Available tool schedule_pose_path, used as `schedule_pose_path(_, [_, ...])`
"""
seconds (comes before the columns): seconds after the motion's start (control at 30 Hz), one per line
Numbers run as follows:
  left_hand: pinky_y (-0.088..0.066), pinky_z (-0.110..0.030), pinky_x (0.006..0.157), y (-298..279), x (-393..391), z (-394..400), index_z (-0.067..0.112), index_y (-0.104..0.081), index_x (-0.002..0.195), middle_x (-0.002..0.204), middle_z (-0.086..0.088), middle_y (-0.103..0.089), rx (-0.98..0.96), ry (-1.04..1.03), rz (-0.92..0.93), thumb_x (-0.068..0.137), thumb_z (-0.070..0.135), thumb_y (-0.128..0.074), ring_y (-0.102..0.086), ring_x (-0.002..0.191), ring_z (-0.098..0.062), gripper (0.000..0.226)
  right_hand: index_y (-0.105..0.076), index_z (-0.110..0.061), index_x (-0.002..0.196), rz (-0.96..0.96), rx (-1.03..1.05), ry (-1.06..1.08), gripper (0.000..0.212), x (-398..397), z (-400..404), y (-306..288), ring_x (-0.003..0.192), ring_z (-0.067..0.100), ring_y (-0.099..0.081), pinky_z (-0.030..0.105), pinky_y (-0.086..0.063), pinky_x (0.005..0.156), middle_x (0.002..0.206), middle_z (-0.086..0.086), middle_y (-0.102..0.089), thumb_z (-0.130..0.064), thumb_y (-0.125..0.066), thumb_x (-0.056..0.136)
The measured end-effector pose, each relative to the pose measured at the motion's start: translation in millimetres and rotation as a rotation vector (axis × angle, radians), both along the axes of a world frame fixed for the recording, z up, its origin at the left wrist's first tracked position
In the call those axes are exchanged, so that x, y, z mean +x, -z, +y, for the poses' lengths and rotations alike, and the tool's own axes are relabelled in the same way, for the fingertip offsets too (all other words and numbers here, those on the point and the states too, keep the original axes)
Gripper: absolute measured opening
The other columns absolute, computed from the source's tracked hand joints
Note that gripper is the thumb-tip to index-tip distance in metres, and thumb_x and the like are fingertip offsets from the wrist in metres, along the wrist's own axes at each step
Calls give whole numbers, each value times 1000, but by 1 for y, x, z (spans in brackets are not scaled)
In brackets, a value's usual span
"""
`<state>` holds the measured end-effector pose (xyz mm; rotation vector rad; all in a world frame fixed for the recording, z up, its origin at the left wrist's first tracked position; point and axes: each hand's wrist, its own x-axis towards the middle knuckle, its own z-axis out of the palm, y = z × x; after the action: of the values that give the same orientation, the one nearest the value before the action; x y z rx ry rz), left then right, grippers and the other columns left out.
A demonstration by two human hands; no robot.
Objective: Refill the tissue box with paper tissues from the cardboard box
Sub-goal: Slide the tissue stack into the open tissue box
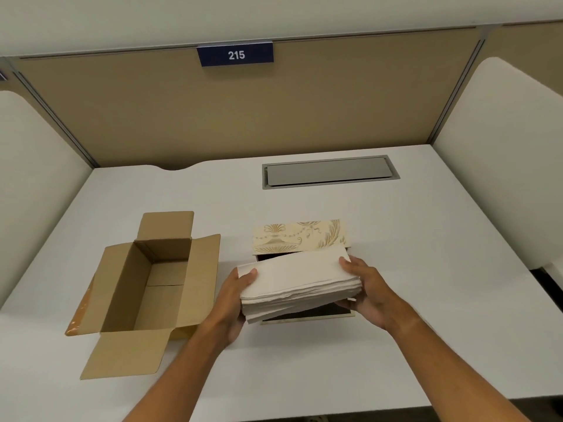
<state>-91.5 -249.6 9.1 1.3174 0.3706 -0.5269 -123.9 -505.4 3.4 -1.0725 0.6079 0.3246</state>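
Observation:
A thick stack of white paper tissues [297, 280] hangs tilted just above the open tissue box [300, 237], whose cream lid with gold ornament stands raised at the back. My left hand [236, 295] grips the stack's left end and my right hand [367, 289] grips its right end. The stack hides most of the box's dark inside; only a strip of its front rim shows below. To the left, the brown cardboard box [146, 284] lies with its flaps spread open, and its inside looks empty.
Everything rests on a white desk [426, 300] enclosed by tan partitions. A grey cable hatch [330, 172] is set into the desk at the back. A blue sign reading 215 [235, 55] hangs on the rear partition.

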Motion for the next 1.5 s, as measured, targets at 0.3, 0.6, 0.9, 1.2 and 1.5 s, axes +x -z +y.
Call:
schedule_pose_path(0.3, [-51,-40,71,7,-41,-7,15,-54,102,107,-11,-67,-151,-157,-72,71,22,-72,-64,95,-27,37,-56,-27,134,-191,226,246,72,1,57,8,122,34,-60,60,-54,88,131,12,-66,-40,-85,70])
schedule_pose_path(0.6, [-50,-45,78,-3,-19,16,20,-50,126,109,-16,-62,-102,265,30,68,47,-65,-61,91,-34,66,-55,-27,131,-135,86,183,65,13,67,7,112,34,-67,56,-56,89,123,12,-70,-31,-82,72])
schedule_pose_path(0.9, [-57,-48,85,-16,11,-32,29,-56,124,112,-12,-71,-123,231,85,92,57,-40,-69,99,-31,46,-56,-28,128,-189,8,1,53,19,79,-3,109,26,-70,51,-55,95,121,5,-72,-21,-79,80])
schedule_pose_path(1.2, [-58,-34,65,-8,6,-42,32,-60,110,97,-3,-74,-109,138,67,98,50,-34,-72,86,-23,34,-55,-22,133,-200,-10,65,57,22,86,3,112,32,-67,55,-52,98,125,11,-68,-33,-69,78])
schedule_pose_path(1.5, [-56,-29,56,-6,7,-45,35,-59,101,93,-1,-72,-90,149,52,99,50,-33,-71,79,-20,30,-48,-22,138,-167,-27,86,66,26,92,10,114,35,-64,59,-51,98,128,12,-63,-32,-70,77])
